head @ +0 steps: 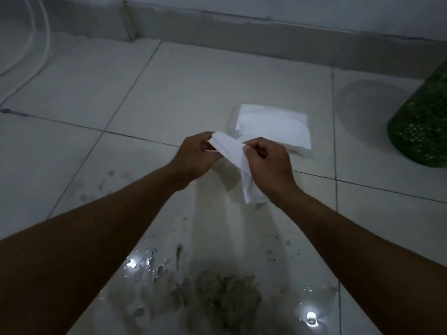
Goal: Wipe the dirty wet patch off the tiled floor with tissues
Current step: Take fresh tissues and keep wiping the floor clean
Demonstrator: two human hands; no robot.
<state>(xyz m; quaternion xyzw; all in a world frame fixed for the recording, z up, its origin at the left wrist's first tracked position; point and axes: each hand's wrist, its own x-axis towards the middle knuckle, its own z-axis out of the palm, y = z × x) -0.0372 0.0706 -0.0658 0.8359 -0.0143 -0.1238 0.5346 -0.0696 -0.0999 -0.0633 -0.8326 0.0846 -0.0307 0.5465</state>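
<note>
A white tissue [234,155] hangs between both hands, held above the floor. My left hand [193,158] pinches its upper left end and my right hand [268,163] grips its middle, the lower end dangling. Behind the hands lies a clear plastic pack of white tissues [275,124] flat on the tiles. The dirty wet patch [217,296] spreads over the pale tiled floor [169,88] at the bottom of the view, grey-brown mud with shiny water around it and small splashes to the left.
A green mesh basket [422,126] stands at the right edge. A grey skirting and wall [242,30] run along the back. White cables or hoses [36,49] curve down at the far left.
</note>
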